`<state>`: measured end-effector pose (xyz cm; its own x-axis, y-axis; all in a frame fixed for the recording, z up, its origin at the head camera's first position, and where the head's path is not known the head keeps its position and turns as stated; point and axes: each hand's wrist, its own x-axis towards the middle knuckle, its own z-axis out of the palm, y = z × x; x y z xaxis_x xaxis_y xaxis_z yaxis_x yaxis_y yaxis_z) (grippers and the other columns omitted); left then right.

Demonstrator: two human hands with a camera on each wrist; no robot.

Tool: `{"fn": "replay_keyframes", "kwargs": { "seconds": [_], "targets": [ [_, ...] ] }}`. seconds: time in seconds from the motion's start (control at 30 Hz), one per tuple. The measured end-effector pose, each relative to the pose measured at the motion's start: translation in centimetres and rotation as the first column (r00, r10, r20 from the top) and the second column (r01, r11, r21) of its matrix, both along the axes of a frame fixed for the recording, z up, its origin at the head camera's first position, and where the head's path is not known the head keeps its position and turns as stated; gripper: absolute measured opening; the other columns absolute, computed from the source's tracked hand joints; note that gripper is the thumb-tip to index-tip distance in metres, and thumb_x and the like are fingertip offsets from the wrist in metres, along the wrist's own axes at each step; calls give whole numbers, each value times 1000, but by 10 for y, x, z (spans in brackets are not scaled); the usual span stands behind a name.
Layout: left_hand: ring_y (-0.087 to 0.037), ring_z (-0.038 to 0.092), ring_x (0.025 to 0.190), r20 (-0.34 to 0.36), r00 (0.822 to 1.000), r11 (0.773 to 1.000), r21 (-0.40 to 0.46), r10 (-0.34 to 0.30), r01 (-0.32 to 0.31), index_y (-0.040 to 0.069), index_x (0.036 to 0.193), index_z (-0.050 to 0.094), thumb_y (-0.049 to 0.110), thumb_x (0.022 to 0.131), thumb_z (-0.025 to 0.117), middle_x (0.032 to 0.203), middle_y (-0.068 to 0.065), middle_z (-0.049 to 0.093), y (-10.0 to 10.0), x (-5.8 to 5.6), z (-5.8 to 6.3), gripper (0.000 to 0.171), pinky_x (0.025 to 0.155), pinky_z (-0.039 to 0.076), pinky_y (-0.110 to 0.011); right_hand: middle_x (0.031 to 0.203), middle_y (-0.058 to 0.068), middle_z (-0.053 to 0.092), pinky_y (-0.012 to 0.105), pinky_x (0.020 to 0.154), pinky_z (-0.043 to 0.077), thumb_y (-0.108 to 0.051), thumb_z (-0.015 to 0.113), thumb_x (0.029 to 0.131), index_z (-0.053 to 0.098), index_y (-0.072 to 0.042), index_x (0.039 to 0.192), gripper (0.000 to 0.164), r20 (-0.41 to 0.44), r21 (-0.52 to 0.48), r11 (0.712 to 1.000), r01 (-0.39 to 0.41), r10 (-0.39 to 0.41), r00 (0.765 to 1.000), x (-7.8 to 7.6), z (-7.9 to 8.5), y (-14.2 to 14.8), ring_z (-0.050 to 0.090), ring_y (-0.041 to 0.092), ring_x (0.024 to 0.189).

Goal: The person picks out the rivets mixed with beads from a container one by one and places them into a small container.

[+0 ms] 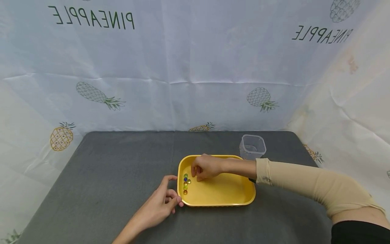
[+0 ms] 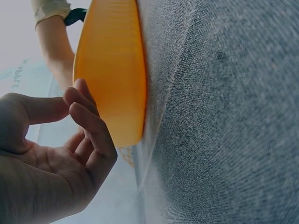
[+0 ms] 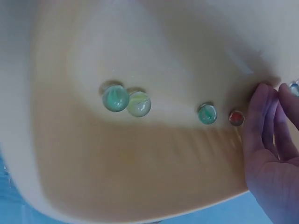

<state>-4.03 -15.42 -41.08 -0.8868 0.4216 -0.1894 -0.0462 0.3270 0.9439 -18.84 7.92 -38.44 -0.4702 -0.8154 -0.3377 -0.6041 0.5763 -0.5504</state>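
A yellow tray [image 1: 225, 193] with raised walls lies on the table. Several glass marbles [image 1: 185, 179] stand in a loose line near its left end, green, blue and amber among them. My right hand [image 1: 208, 166] reaches down into the tray beside the marbles, with thumb and fingertips close together near the floor. In the right wrist view a reddish marble [image 3: 236, 118] and a green marble [image 3: 207, 114] lie beside the fingers; no marble shows between the tips. My left hand [image 1: 159, 205] touches the tray's left end, its fingers relaxed and bent.
A clear plastic container [image 1: 252, 147] stands behind the tray's right end, partly beyond the right forearm. The dark grey table [image 1: 122, 169] extends around the tray. White cloth printed with pineapples [image 1: 182, 57] hangs at the back and sides.
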Motion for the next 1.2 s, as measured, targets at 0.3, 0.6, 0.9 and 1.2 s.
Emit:
{"fn": "replay_keyframes", "kwargs": {
  "seconds": [0.3,0.6,0.9,1.2],
  "targets": [
    [-17,62,68,0,1000,1000,4,-3,3,0,159,24,9,111,61,96,-10,76,-1,0,-1,62,61,50,-27,88,4,76,14,68,51,-3,79,96,75,-2,112,16,-94,22,1000,14,-12,996,1,-1,5,60,1,70],
    [-17,62,69,0,1000,1000,2,0,0,0,159,23,9,111,61,97,-9,76,0,0,0,62,61,50,-27,88,3,76,13,68,51,-5,81,96,77,-4,104,9,-74,15,1000,-8,9,997,0,-2,4,59,0,70],
    [-15,62,68,-8,1000,1000,-1,5,-5,-1,158,25,9,110,62,96,-9,76,1,1,1,62,62,50,-27,87,4,73,14,69,48,-6,79,98,79,-5,105,7,-63,11,996,-88,89,994,0,-1,-1,54,0,71],
    [-16,62,68,-8,1000,1000,-8,8,-8,0,158,25,9,110,62,95,-7,76,1,0,0,62,61,49,-27,79,-1,71,13,66,45,-2,79,95,79,-7,91,6,-46,62,993,-99,102,994,0,1,5,52,-3,67]
  ]
}}
